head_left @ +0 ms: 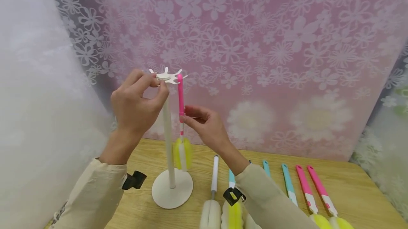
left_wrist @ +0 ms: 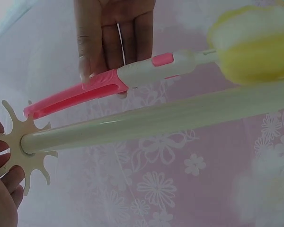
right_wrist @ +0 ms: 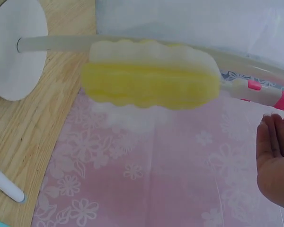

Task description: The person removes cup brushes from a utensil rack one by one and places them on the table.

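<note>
A white stand point(head_left: 168, 133) with a round base rises on the left, topped by a hook ring with several curved prongs. My left hand point(head_left: 137, 98) pinches the edge of that hook ring point(left_wrist: 16, 142). A sponge bottle brush point(head_left: 181, 98) with a pink handle hangs sponge-down beside the pole, its handle end at one prong. With thumb and fingers, my right hand point(head_left: 207, 126) holds the lower part of the pink handle point(left_wrist: 80, 97). The brush's yellow and white sponge head point(right_wrist: 151, 75) is close alongside the pole, above the base.
On the wooden table point(head_left: 140, 200) to the right lie several more brushes: a white-handled one point(head_left: 215, 176), teal-handled ones point(head_left: 288, 183) and two pink-handled ones point(head_left: 304, 183). My right forearm covers part of them. A flowered pink curtain point(head_left: 255, 62) hangs behind.
</note>
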`<move>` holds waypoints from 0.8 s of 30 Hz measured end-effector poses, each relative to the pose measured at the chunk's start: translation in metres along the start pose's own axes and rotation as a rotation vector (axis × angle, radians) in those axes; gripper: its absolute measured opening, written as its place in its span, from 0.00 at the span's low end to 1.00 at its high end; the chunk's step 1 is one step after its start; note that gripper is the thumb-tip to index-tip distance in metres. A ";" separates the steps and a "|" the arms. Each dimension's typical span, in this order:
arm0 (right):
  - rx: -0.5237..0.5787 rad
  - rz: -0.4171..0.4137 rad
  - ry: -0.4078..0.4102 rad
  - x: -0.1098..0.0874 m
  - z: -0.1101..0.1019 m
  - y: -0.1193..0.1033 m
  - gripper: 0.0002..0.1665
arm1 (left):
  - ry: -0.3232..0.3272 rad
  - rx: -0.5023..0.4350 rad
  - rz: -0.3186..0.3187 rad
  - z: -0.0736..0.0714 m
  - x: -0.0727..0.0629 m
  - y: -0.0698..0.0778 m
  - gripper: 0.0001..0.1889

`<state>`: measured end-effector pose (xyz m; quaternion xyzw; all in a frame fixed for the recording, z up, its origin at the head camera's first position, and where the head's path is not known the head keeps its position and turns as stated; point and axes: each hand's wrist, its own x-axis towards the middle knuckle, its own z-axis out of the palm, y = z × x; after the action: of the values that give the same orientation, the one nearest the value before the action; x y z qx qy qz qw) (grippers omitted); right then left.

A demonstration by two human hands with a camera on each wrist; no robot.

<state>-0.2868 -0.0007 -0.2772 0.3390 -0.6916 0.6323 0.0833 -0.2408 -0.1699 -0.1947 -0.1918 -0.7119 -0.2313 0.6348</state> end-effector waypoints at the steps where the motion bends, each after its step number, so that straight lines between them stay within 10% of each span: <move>1: 0.000 -0.004 -0.001 0.001 -0.001 0.001 0.20 | -0.002 -0.003 -0.001 0.001 0.000 0.001 0.11; 24: 0.057 -0.025 0.175 -0.010 -0.033 -0.004 0.15 | 0.065 -0.026 -0.016 0.005 -0.001 -0.002 0.12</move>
<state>-0.2867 0.0338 -0.2731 0.2932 -0.6591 0.6779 0.1415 -0.2459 -0.1681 -0.1965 -0.1870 -0.6893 -0.2517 0.6531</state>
